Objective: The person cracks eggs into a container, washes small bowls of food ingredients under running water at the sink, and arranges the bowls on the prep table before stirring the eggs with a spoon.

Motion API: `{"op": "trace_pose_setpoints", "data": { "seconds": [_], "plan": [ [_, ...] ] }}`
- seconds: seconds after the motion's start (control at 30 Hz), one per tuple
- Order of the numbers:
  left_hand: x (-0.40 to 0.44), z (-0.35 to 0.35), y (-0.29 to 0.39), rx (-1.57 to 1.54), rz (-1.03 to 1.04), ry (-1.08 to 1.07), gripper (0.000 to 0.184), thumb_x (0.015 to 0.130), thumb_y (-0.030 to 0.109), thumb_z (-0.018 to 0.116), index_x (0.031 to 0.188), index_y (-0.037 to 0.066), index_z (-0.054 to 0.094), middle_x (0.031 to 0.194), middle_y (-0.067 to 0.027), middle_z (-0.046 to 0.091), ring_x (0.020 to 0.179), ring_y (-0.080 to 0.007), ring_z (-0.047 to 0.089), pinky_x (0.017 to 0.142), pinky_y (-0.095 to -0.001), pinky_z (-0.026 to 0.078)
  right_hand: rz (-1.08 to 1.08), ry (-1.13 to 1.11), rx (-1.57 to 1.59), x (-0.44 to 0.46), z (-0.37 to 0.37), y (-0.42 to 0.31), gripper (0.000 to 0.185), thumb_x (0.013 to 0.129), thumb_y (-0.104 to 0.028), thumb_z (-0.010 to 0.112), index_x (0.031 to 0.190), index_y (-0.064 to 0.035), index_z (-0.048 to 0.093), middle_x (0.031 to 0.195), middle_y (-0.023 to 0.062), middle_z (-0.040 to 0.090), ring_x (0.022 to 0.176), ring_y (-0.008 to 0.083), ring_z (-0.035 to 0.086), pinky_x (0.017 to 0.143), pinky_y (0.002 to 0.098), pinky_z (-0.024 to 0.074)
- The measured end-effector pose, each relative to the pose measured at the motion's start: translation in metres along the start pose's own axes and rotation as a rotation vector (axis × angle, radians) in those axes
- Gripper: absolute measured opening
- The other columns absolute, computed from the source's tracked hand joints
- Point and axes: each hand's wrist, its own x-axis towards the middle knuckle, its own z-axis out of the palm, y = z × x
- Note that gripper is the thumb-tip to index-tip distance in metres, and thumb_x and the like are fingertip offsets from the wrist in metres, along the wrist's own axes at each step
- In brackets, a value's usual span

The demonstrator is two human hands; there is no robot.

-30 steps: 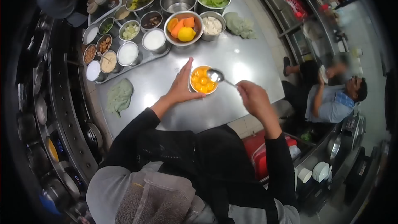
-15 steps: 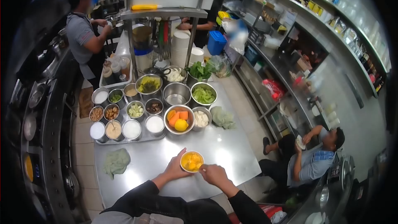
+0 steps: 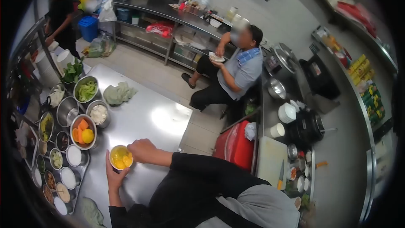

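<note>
My left hand [image 3: 114,180] is wrapped round a small white cup [image 3: 111,163] above the steel table. Several yellow egg yolks [image 3: 122,161] lie in clear liquid inside it. At the cup's right rim is my right hand [image 3: 142,150], its fingers closed; whatever they grip is hidden. Just beyond the cup, a steel bowl [image 3: 93,142] holds orange pieces [image 3: 83,124] and a round yellow fruit [image 3: 87,136]. Beside that bowl stands a container of white chunks [image 3: 99,114].
Several ingredient tins crowd a tray [image 3: 80,185] on the left. Cloths lie at the table's far side [image 3: 119,94] and near edge [image 3: 91,212]. A person [image 3: 236,69] sits beyond the table. On the right counter, a knife [image 3: 281,174] rests on a cutting board [image 3: 269,160].
My view has swung right, so the right counter now shows and the table sits further left. Both hands stay at the cup, and the yolks have shifted inside it.
</note>
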Motion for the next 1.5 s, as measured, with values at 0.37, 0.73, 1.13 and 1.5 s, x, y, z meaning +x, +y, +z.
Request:
{"op": "trace_pose_setpoints", "data": {
  "seconds": [0.37, 0.73, 1.13, 1.5],
  "plan": [
    [-0.01, 0.01, -0.026, -0.043, 0.023, 0.085, 0.108, 0.067, 0.025, 0.089, 0.151, 0.0, 0.027, 0.147, -0.0162, 0.04, 0.135, -0.0277, 0.043, 0.112, -0.04, 0.036, -0.116, -0.072, 0.04, -0.002, 0.002, 0.01, 0.013, 0.079, -0.02, 0.062, 0.082, -0.008, 0.067, 0.078, 0.0164, 0.068, 0.076, 0.0383, 0.066, 0.067, 0.049, 0.0529],
    [-0.014, 0.012, -0.009, 0.237, 0.072, 0.168, 0.115, 0.065, 0.035, 0.09, 0.153, 0.0, 0.025, 0.144, -0.0202, 0.046, 0.134, -0.0328, 0.046, 0.111, -0.0405, 0.037, 0.034, -0.213, -0.07, -0.003, -0.001, 0.008, 0.029, 0.093, -0.031, 0.051, 0.099, -0.0137, 0.073, 0.089, 0.0184, 0.071, 0.081, 0.0376, 0.068, 0.079, 0.0507, 0.0531],
    [-0.015, 0.009, -0.003, 0.126, -0.028, 0.111, 0.107, 0.066, 0.024, 0.089, 0.151, 0.012, 0.026, 0.145, -0.0145, 0.045, 0.132, -0.0328, 0.049, 0.109, -0.0389, 0.04, 0.057, -0.162, 0.07, -0.004, -0.009, -0.002, 0.016, 0.089, -0.024, 0.065, 0.098, -0.013, 0.073, 0.077, 0.0144, 0.071, 0.072, 0.0344, 0.069, 0.067, 0.0432, 0.0553],
    [-0.02, 0.018, -0.01, 0.114, 0.067, 0.178, 0.111, 0.067, 0.04, 0.089, 0.153, 0.01, 0.026, 0.152, -0.0177, 0.036, 0.139, -0.0336, 0.04, 0.114, -0.0394, 0.034, -0.059, -0.233, -0.023, -0.004, -0.013, -0.007, 0.013, 0.09, -0.023, 0.063, 0.093, -0.0111, 0.068, 0.071, 0.0144, 0.069, 0.068, 0.0369, 0.068, 0.064, 0.0469, 0.0541]
  ]
}}
